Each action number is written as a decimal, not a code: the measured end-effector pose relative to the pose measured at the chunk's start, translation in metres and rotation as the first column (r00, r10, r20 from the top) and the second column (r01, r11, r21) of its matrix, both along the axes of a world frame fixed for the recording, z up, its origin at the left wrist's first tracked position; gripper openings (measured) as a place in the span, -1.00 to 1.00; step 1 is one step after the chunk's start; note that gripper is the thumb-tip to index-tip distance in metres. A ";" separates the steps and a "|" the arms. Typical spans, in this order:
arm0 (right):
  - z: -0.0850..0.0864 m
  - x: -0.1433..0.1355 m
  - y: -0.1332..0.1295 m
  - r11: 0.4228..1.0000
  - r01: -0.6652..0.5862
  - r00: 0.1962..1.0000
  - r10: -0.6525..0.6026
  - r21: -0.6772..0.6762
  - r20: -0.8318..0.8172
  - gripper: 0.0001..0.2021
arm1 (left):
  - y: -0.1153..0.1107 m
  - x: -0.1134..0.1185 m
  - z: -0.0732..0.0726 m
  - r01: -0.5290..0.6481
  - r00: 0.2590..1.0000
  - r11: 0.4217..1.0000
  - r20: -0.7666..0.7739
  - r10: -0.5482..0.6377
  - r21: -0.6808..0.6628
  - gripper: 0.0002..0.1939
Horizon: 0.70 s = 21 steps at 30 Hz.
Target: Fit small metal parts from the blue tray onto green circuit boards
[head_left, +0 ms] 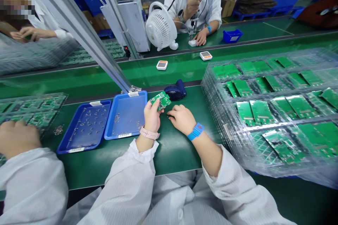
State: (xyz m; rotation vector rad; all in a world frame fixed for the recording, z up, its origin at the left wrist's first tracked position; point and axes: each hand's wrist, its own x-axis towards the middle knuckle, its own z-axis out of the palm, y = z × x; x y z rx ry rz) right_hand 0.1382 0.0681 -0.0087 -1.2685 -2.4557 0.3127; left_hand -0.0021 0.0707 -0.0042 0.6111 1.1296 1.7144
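Note:
My left hand (152, 116) grips a small green circuit board (163, 100) by its lower left edge, thumb on top, tilted above the green table. Just right of it, my right hand (182, 117) has its fingers curled and thumb and fingertip close together. Whatever may be between those fingertips is too small to make out, and they stay apart from the board. A blue wristband circles my right wrist. Left of my hands lie a light blue tray (126, 112) and a dark blue tray (86, 124), both with small metal parts scattered inside.
A stack of clear plastic trays (224, 126) with green boards stands at right. Behind my hands sits a dark blue fan (175, 90). A co-worker's hand (19, 139) reaches over boards at left. Across the line, another person holds a power tool (195, 10) beside a white fan (161, 28).

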 end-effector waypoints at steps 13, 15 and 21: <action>-0.005 -0.009 0.003 0.990 -0.025 0.993 0.008 0.137 0.121 -0.85 | 0.000 0.001 0.001 0.004 1.000 1.000 0.023 -0.003 -0.029 -0.58; -0.005 -0.009 0.003 0.989 -0.023 0.991 0.003 0.146 0.133 -0.85 | 0.000 0.001 0.001 0.010 1.000 0.999 0.022 -0.009 -0.034 -0.58; -0.003 -0.014 -0.001 0.976 -0.061 0.982 0.022 0.210 0.186 -0.79 | 0.000 0.001 0.001 0.001 1.000 0.999 0.020 0.000 -0.047 -0.59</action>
